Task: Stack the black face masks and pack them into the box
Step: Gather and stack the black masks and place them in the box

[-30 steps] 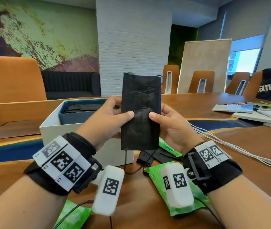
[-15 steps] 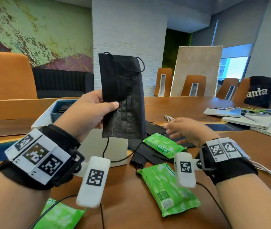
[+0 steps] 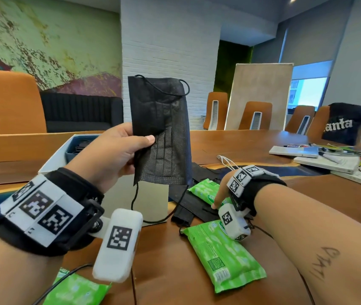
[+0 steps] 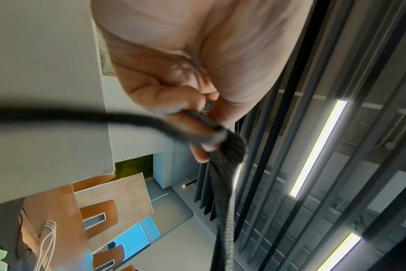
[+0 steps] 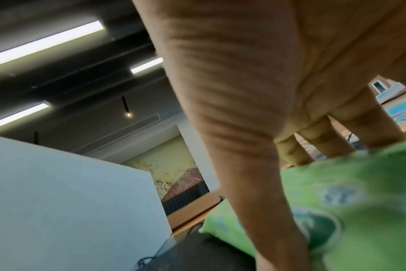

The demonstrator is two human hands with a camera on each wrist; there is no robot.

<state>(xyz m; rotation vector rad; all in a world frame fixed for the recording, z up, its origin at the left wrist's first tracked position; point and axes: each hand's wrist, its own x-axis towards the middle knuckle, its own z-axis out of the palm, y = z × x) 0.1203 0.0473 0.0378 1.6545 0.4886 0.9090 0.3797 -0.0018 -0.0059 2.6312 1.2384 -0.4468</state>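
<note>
My left hand (image 3: 144,142) holds one black face mask (image 3: 162,133) upright above the table, pinched between thumb and fingers; its ear loop hangs down. In the left wrist view the left hand (image 4: 204,117) pinches the mask's edge (image 4: 225,183). The white box (image 3: 52,159) stands behind my left hand with dark masks (image 3: 80,146) inside. My right hand (image 3: 223,190) is down on a green wipes pack (image 3: 206,190) lying on a pile of black masks (image 3: 197,208). The right wrist view shows the thumb on the near side of the pack (image 5: 359,210) and the fingers on its far side.
A second green wipes pack (image 3: 223,256) lies in front of the pile, a third (image 3: 76,291) at the bottom left. White cables (image 3: 225,160) run behind the right hand. Notebooks and pens (image 3: 325,161) are at the right. Orange chairs line the far edge.
My right hand let go of the held mask and dropped to the green pack on the pile. My left hand now holds the mask alone, raised and shifted left.
</note>
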